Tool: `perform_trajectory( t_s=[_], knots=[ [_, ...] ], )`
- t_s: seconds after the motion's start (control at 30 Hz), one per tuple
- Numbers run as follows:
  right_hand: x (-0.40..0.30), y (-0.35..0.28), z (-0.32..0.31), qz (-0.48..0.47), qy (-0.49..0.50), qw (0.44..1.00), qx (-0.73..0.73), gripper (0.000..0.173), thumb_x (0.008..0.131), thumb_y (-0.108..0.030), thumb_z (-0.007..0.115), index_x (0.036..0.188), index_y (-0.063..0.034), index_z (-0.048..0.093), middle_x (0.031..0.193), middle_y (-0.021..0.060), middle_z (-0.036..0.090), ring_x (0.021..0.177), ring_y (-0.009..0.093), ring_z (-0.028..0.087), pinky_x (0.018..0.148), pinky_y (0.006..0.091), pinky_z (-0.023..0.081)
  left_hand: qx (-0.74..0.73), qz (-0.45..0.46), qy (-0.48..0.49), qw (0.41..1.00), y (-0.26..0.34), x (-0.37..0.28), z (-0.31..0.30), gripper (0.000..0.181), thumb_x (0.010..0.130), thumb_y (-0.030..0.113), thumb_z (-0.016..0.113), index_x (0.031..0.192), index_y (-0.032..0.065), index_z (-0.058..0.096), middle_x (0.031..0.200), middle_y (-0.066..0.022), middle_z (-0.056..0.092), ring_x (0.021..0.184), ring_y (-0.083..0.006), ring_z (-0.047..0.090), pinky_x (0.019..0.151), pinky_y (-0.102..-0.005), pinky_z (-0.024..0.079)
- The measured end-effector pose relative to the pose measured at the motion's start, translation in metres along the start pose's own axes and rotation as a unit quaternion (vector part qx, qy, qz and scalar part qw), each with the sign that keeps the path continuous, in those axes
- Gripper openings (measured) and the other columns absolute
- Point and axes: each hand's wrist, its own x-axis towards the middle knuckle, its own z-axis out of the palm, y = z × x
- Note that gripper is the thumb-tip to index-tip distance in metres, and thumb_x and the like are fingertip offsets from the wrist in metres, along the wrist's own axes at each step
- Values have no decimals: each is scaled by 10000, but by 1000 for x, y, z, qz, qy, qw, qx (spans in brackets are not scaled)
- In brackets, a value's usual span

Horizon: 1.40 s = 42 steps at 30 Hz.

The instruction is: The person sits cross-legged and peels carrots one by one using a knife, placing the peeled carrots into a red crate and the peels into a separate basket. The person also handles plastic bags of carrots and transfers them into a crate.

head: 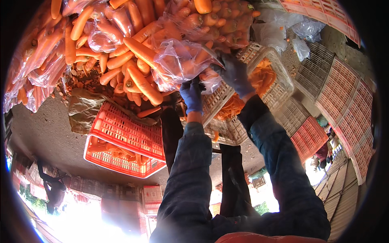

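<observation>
My left hand (192, 94), in a blue glove with dark fingertips, pinches the lower edge of a clear plastic bag (179, 60) with carrots inside. To its right, my gloved right hand (233, 73) grips the bag's right side. A thin greyish strip by its fingers is too unclear to name. The bag rests on a heap of loose carrots (142, 83), some long and thick. Just beyond it lies a larger bag of carrots (222, 24), its carrot tops towards me. My fingertips are partly hidden by the film.
A pale plastic crate (267, 100) with orange peelings (263, 76) stands right of my hands. A red crate (130, 130) holding carrots sits lower left, beside a brown sheet (83, 111). Filled bags (45, 57) lie far left. Stacked crates (343, 94) line the right; a person (54, 191) appears in the background.
</observation>
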Motion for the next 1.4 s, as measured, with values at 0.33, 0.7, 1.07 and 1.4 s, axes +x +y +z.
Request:
perform_trajectory(
  t_s=[0.33,0.7,1.07,1.4],
  knots=[
    [-44,-22,-62,273,-188,855,400,248,919,-337,668,869,-100,617,612,-73,463,490,63,428,445,249,341,-42,-13,-146,988,39,-110,-19,181,1000,240,577,953,69,615,692,8,555,577,-78,514,527,-234,415],
    [-169,-106,-180,230,-101,806,536,317,938,-302,643,1105,-55,535,814,-12,493,543,31,418,459,200,354,-114,-46,-198,973,117,-230,20,306,952,334,645,970,32,599,807,-31,597,597,-89,544,505,-232,426],
    [-224,-177,-172,382,-90,802,450,178,885,-269,607,998,-131,606,704,19,599,510,190,553,428,296,432,-10,83,39,996,99,-186,-29,335,996,212,608,1268,21,565,1074,-109,653,961,-167,642,870,-314,538],
    [-219,-106,-132,366,-108,543,748,306,1031,-478,457,945,-201,557,612,-64,399,442,63,311,389,217,241,133,-41,-8,990,5,-120,-55,178,946,93,606,1084,19,691,911,-6,668,818,-80,583,730,-246,498]
  ],
)
